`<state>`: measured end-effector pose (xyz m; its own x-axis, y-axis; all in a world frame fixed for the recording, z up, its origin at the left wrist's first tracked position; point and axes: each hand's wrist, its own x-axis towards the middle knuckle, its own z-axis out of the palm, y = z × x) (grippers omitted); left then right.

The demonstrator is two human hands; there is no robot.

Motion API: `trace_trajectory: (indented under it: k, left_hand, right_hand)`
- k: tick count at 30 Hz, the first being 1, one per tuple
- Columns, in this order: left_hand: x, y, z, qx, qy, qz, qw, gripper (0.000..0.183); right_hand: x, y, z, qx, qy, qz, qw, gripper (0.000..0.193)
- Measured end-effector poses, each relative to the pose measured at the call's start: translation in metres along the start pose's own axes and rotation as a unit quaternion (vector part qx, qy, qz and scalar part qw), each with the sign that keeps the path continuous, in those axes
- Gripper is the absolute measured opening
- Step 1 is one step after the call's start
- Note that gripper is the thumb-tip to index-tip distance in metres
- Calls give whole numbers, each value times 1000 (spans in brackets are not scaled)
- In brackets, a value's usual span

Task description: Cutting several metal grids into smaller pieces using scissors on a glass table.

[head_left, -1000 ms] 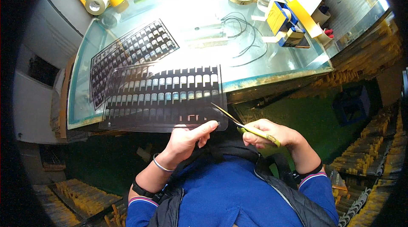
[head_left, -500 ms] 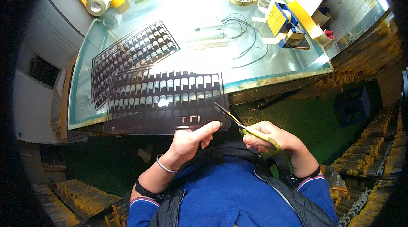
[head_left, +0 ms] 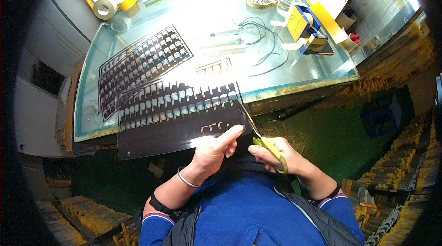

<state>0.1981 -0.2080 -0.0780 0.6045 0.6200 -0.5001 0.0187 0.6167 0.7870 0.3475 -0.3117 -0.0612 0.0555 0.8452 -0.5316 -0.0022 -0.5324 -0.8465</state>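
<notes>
The dark patterned sheet (head_left: 152, 137) lies across the centre-left of the frame, its lower part jutting past the front edge of the glass-topped table (head_left: 317, 68) and its upper left overlapping a second patterned sheet (head_left: 159, 45). The left hand (head_left: 214, 153) pinches it near the lower right corner, thumb on top, fingers mostly hidden beneath. The right hand, (head_left: 282, 155) just right of centre, is wrapped around yellow-green scissors (head_left: 271, 148), whose blades point up along the sheet's right edge; whether they touch it, I cannot tell. The hands are near each other but apart. The sheet looks like glossy film: probably light, springy, slippery, and easily creased or scratched, so the plain dark margin along its lower edge seems the safest hold.
</notes>
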Motion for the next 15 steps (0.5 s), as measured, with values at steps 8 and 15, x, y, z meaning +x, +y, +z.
trace_trajectory:
  k: [8, 15]
  left_hand:
    - [2, 0, 8, -46, -68, -22, 996, 25]
    - [1, 0, 11, -73, -90, -22, 993, 23]
  right_hand:
    - [0, 8, 12, -3, 63, -51, 997, 35]
    - [2, 10, 18, -12, 111, -82, 990, 34]
